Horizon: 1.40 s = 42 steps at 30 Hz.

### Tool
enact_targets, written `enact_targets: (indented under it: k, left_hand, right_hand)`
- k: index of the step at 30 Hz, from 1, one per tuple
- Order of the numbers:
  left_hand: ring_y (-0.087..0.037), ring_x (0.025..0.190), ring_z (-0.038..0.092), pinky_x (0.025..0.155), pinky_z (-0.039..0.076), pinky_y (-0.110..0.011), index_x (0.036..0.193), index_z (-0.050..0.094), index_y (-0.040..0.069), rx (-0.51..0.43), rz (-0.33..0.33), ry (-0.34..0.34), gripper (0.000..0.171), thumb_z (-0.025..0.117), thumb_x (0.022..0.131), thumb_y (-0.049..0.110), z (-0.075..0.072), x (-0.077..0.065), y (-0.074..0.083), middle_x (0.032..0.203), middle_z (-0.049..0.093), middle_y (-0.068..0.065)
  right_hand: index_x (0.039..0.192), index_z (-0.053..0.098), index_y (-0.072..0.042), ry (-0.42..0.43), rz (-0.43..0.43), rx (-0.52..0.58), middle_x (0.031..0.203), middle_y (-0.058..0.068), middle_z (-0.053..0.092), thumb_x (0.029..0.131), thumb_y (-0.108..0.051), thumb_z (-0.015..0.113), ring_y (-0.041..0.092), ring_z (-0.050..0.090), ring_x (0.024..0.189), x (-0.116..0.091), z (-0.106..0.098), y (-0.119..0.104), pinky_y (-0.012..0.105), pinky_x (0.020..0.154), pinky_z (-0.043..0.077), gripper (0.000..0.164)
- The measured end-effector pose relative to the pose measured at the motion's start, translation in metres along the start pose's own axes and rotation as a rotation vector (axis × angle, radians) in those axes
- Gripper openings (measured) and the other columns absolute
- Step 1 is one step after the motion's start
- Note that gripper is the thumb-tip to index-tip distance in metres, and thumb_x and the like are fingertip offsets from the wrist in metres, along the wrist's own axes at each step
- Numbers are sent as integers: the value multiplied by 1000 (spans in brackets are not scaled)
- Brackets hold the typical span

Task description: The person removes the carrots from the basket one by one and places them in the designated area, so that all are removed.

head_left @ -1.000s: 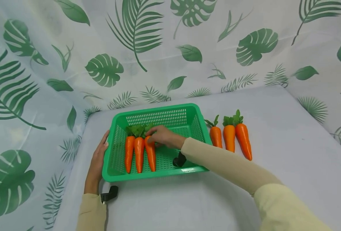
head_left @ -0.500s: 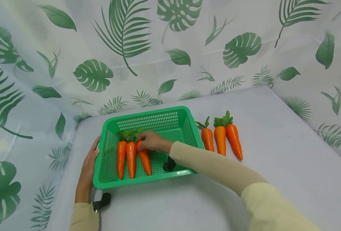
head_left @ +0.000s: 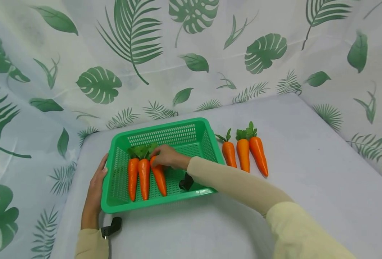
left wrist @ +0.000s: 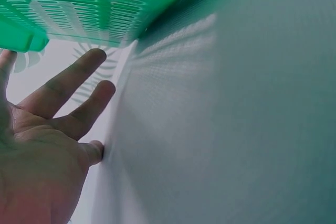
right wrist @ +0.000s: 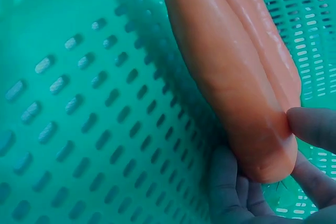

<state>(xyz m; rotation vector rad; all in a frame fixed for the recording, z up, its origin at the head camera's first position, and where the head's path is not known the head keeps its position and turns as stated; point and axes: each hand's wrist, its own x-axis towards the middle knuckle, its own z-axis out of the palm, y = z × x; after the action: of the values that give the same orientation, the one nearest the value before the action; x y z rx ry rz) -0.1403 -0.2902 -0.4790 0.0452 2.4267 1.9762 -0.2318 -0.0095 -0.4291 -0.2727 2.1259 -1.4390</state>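
Six carrots (head_left: 144,179) counted, one green basket (head_left: 178,197), two hands. Split is 3/3: three carrots in the basket, three on the white tabletop (head_left: 307,172).

Right-most carrot in the basket (head_left: 159,179) is pinched at its leafy end by the right hand (head_left: 169,157) – thumb and fingers curled round the top. Whether it is raised off the basket floor can't be told. Left hand (head_left: 95,187) is placed along the basket's left side, fingers spread and mostly straight, nothing gripped.

Edges/room: basket is set near the table's back edge, slightly skewed, with a narrow strip of tabletop left behind it. Back edge is bordered by a leaf-print sheet (head_left: 223,86). Wide tabletop is seen right of the loose carrots, more in front of the basket. Loose row: left carrot (head_left: 228,154) just beside the basket's right wall, middle (head_left: 243,154), right (head_left: 258,156); lower ends of the first two are partly covered by the right sleeve (head_left: 236,180).

Container: carrots are grouped in the left half, leaves rearward, tips toward the near wall. Held one is angled – tip spaced from its neighbour. Slotted floor is exposed on the right.
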Motion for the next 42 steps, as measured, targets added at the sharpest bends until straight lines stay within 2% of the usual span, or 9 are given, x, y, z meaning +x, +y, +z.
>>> enact_targets:
  k: [6, 12, 16, 24, 32, 42]
  left_hand:
    - [-17, 143, 33, 101, 38, -17, 172, 22, 38, -18, 1, 0, 55, 32, 118, 44, -1, 2, -2, 178, 16, 3]
    - [-19, 136, 38, 98, 42, -21, 172, 22, 39, 10, 1, 6, 55, 31, 118, 45, -2, 4, -4, 177, 19, 1]
    - [-19, 137, 38, 98, 42, -20, 172, 22, 40, 27, 6, 3, 55, 30, 118, 46, -1, 4, -4, 177, 20, 1]
    - [-18, 141, 35, 101, 39, -18, 172, 22, 41, 33, 6, 6, 55, 31, 118, 47, 0, 4, -4, 177, 19, 4]
    - [-17, 147, 31, 105, 35, -18, 172, 22, 40, 33, 8, 10, 55, 31, 118, 47, -1, 5, -3, 177, 18, 6]
    - [-17, 141, 35, 100, 38, -16, 172, 22, 41, 40, -2, 17, 55, 31, 118, 47, 0, 4, -2, 177, 19, 3]
  right_hand:
    - [136, 70, 3, -26, -5, 26, 130, 18, 67, 94, 4, 73, 24, 65, 85, -1, -4, -4, 48, 81, 59, 42]
    - [137, 70, 1, -18, -9, 41, 133, 18, 66, 96, 2, 73, 26, 67, 92, -2, -7, -7, 43, 78, 58, 42]
    - [138, 70, 0, -18, -1, 72, 133, 18, 66, 97, 1, 73, 27, 68, 100, -4, -9, -8, 41, 80, 59, 42]
    - [139, 69, 1, -28, 6, 151, 131, 19, 67, 96, 4, 73, 30, 72, 99, -10, -12, -12, 42, 83, 61, 43]
    - [139, 70, -1, -25, -30, 157, 133, 16, 66, 97, 3, 74, 29, 72, 102, -17, -20, -23, 42, 84, 61, 42]
    - [144, 66, 0, -67, -77, 188, 130, 15, 68, 98, 2, 72, 29, 72, 104, -34, -35, -40, 40, 85, 61, 45]
